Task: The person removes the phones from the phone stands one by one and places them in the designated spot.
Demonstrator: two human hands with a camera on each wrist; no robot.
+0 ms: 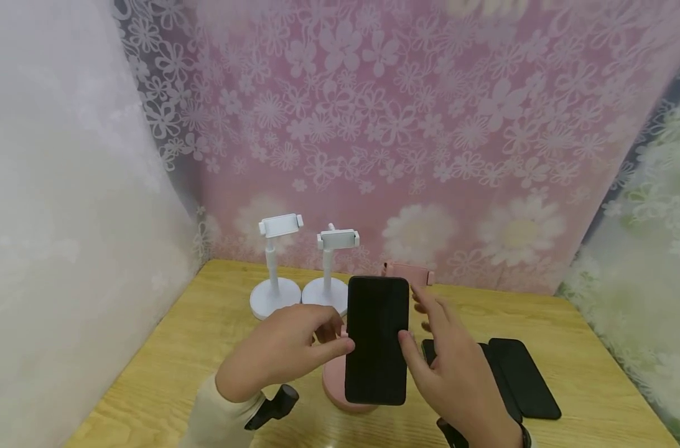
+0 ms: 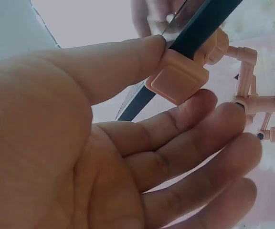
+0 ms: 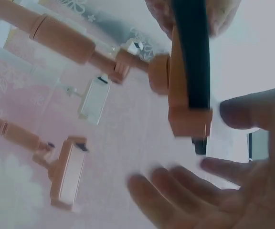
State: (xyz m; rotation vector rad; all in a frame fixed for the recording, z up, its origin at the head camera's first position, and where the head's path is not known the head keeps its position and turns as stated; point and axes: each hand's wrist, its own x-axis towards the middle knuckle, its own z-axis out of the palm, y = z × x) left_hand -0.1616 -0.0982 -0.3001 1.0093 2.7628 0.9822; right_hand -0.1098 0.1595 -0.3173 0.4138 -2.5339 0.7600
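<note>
A black smartphone (image 1: pixel 376 342) stands upright in the clamp (image 2: pixel 179 78) of a pink phone stand (image 1: pixel 335 387), screen towards me. My left hand (image 1: pixel 286 345) is at the phone's left edge. In the left wrist view its thumb (image 2: pixel 132 55) lies against the phone's edge and the clamp, with the index fingertip under the clamp, pinching it. The other fingers are loosely bent. At the phone's right side my right hand (image 1: pixel 454 367) has its fingers spread. The right wrist view shows a gap between them and the phone. The phone hides most of the stand.
Two white phone stands (image 1: pixel 274 297) (image 1: pixel 324 292) are at the back left. Behind the phone is a second pink phone stand (image 1: pixel 409 272). More black smartphones (image 1: pixel 524 378) lie on the wooden table (image 1: pixel 166 348) at right, partly behind my right hand. A flowered cloth (image 1: pixel 373 124) hangs behind.
</note>
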